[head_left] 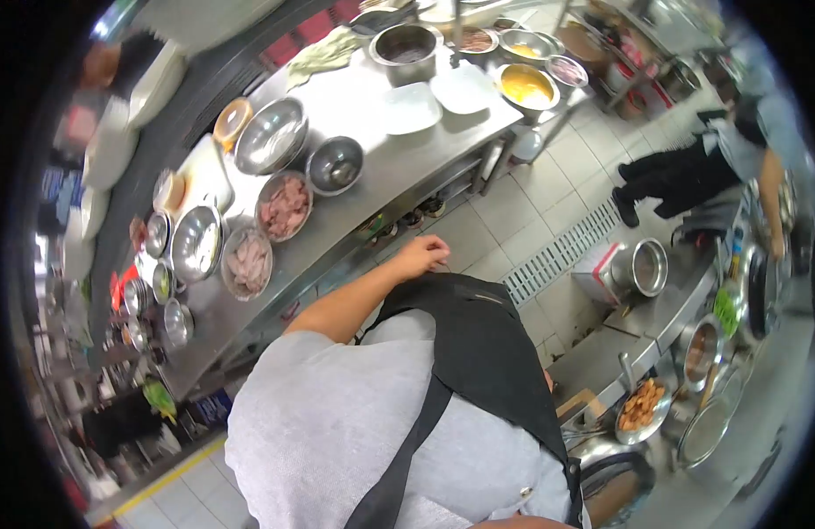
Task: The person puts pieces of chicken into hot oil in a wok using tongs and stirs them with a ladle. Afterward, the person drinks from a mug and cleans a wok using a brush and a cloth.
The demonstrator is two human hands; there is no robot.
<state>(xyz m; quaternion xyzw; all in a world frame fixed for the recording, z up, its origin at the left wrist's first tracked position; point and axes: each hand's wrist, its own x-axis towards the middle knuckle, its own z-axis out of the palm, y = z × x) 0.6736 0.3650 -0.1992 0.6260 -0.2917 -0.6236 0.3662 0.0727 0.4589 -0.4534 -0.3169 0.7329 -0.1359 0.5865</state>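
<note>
My left hand [422, 255] is in front of the black apron [495, 339], between my body and the steel counter [398, 163]. Its fingers are curled in, and nothing shows in them. The hand touches no bowl. Nearest on the counter are a bowl of pale raw meat [248, 263], a bowl of pinker meat [285, 207] and an empty steel bowl [334, 166]. Skin of my right arm shows at the bottom edge, but I cannot make out my right hand.
Two white trays [410, 108] and a bowl of yellow liquid [526, 85] stand at the counter's far end. A floor grate [561, 251] crosses the tiles. Another person [689, 172] is at the right. A pan of browned pieces [643, 408] sits at the lower right.
</note>
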